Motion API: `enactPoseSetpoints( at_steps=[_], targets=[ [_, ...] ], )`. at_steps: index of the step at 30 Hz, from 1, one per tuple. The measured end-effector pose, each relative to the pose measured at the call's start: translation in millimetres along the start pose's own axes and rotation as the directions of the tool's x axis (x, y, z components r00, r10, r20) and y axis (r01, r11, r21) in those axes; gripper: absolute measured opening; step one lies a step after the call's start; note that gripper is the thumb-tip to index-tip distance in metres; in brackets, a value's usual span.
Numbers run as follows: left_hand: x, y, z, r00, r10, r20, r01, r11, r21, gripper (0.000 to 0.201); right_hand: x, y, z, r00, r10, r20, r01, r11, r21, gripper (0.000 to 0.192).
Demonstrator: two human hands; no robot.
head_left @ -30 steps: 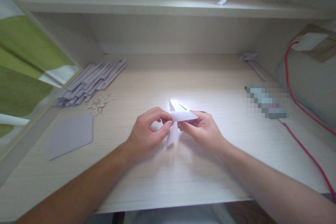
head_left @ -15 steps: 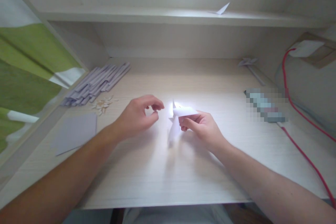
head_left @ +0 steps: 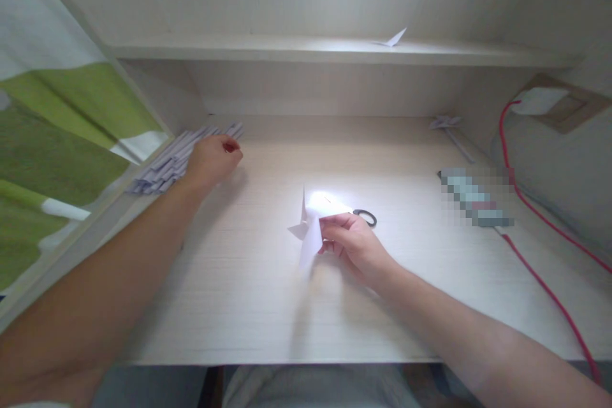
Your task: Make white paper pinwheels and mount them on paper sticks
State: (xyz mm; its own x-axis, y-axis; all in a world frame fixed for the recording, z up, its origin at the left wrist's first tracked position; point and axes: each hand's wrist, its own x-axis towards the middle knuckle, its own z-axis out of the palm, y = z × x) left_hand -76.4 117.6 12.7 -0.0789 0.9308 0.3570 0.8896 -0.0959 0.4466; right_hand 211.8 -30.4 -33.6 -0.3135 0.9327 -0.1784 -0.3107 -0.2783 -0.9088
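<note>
A white folded paper pinwheel point(head_left: 312, 239) stands out over the middle of the desk, its blades spread. My right hand point(head_left: 356, 239) pinches it at one side between thumb and fingers. Just behind that hand a dark scissors handle loop point(head_left: 367, 217) shows; the rest is hidden. My left hand point(head_left: 213, 156) is over the right side of a pile of rolled paper sticks point(head_left: 160, 172), fingers curved with a small gap to the thumb and nothing visible between them. The left arm hides part of the pile and the desk beside it.
A finished pinwheel on a stick point(head_left: 447, 124) lies at the back right. A phone-like device, blurred out point(head_left: 475, 197), has a red cable point(head_left: 549, 293) running from it. A folded paper piece point(head_left: 394, 38) rests on the shelf point(head_left: 268, 51). A green and white curtain point(head_left: 57, 134) hangs left.
My left hand has moved away from the pinwheel, left and back to the paper sticks. My right hand has turned the pinwheel slightly, and the scissors handle has come into view.
</note>
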Motion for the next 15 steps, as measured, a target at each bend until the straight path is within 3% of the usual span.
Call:
enactPoseSetpoints(
  at_steps=[6, 15],
  targets=[
    [11, -37, 4.8, 0.998, -0.052, -0.047, 0.053, 0.998, 0.038, 0.032, 3, 8, 0, 1.0, 0.016, -0.026, -0.016, 0.999, -0.028, 0.018],
    [28, -45, 14.8, 0.999, -0.029, -0.026, 0.029, 1.0, -0.003, 0.02, 4, 3, -2, 0.999, 0.0, -0.037, -0.001, 0.999, -0.036, 0.022]
  ],
)
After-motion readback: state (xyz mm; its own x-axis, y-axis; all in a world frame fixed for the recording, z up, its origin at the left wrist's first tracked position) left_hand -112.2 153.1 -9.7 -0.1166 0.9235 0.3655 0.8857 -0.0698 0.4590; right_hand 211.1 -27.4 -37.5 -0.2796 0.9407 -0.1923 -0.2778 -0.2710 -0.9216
